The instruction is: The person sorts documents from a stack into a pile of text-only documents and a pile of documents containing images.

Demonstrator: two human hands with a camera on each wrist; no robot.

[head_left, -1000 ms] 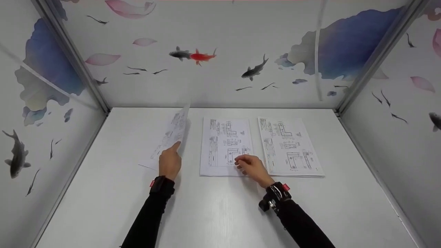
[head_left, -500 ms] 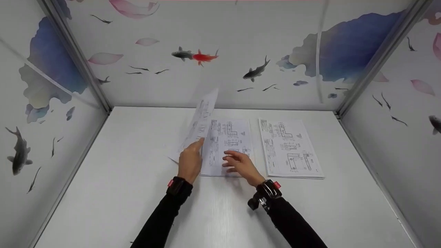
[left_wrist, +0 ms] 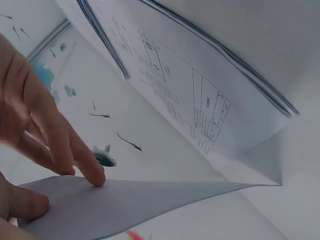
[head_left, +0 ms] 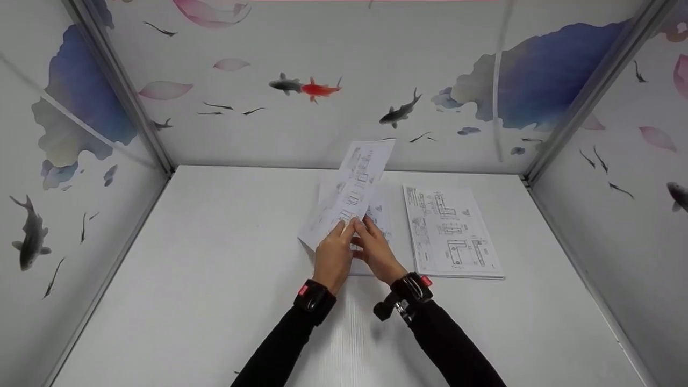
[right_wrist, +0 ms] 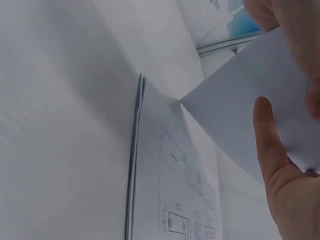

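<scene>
A curved sheet of paper (head_left: 357, 177), printed with technical drawings, is raised and tilted over the middle paper stack (head_left: 380, 207). My left hand (head_left: 334, 257) pinches its lower part, with the thumb lying on the paper in the left wrist view. My right hand (head_left: 376, 252) is close beside the left and pinches the sheet's right edge. Blank paper (right_wrist: 235, 95) faces the right wrist camera, with a right-hand digit (right_wrist: 267, 135) against it. The sheet and both hands hide much of the middle stack. Whether one or more sheets are held is hard to tell.
Another stack of printed drawings (head_left: 454, 231) lies to the right on the white table (head_left: 215, 301). White panels (head_left: 322, 43) with painted fish and petals enclose the table at the back and both sides.
My left hand has carried the sheet from the left to over the middle stack. My right hand has moved slightly left, and its fingers have come onto the sheet's edge.
</scene>
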